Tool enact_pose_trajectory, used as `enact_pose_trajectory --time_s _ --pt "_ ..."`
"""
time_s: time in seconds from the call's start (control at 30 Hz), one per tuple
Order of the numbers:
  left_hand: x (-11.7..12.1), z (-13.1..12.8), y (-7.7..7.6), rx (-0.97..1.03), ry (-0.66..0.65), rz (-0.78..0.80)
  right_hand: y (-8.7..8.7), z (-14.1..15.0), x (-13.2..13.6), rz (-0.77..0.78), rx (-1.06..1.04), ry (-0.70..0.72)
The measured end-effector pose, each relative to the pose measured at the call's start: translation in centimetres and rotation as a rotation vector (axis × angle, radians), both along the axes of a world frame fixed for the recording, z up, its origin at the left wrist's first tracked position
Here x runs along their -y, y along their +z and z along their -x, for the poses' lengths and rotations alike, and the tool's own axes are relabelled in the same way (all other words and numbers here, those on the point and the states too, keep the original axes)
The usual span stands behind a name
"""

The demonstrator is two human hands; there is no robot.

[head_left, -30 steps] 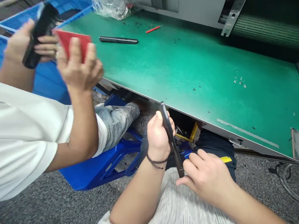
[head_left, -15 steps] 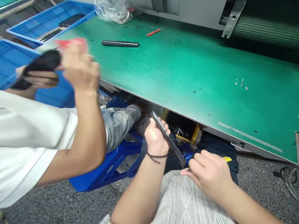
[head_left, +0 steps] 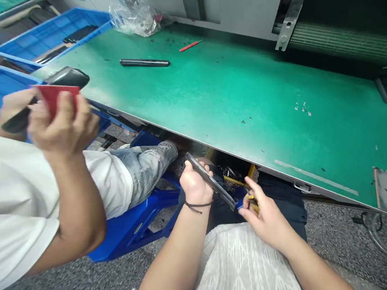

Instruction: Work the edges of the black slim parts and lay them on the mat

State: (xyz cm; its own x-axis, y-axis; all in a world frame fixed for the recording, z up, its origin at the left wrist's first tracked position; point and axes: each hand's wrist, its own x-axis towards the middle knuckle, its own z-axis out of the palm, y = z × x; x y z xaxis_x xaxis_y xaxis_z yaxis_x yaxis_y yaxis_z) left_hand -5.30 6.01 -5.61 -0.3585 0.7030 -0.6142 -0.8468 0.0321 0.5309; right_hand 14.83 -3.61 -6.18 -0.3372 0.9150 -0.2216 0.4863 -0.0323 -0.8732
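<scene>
1. Right hand (head_left: 266,217) has pulled back from the slim black phone (head_left: 210,181), grip spread wide, small yellow piece (head_left: 252,201) at the fingertips; can't tell if held.
2. Left hand (head_left: 194,185) grips the phone, tilted, low over the lap, under the green-matted metal surface (head_left: 244,109). Phone looks whole, no parts seen off it.
3. Co-worker's hand (head_left: 61,122) holds a flat red card (head_left: 55,97) before a second black phone (head_left: 68,77), over a blue plastic crate (head_left: 11,72).

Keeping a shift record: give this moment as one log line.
Left hand: holds slim dark device | Right hand: at its lower end, by small blue-yellow item | Nearby: co-worker's hand holds red card
</scene>
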Motion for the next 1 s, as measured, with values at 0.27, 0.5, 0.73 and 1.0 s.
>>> enact_pose_trajectory --time_s 0.27,0.5,0.73,1.0 --pt "1.3 -1.4 -0.7 -0.345 -0.056 -0.014 3.1 2.8 0.8 -0.408 -0.306 -0.203" --pt "6.4 -0.4 2.1 -1.731 -0.458 -0.791 5.6 2.2 1.3 -0.43 -0.306 -0.112" --pt "5.6 -0.2 2.0 -1.68 -0.552 -0.97 7.4 -1.0 0.5 -0.469 -0.047 0.099" --pt "4.6 -0.2 4.4 -1.812 -0.614 -1.236 9.2 -2.2 -1.2 -0.455 0.149 0.297"
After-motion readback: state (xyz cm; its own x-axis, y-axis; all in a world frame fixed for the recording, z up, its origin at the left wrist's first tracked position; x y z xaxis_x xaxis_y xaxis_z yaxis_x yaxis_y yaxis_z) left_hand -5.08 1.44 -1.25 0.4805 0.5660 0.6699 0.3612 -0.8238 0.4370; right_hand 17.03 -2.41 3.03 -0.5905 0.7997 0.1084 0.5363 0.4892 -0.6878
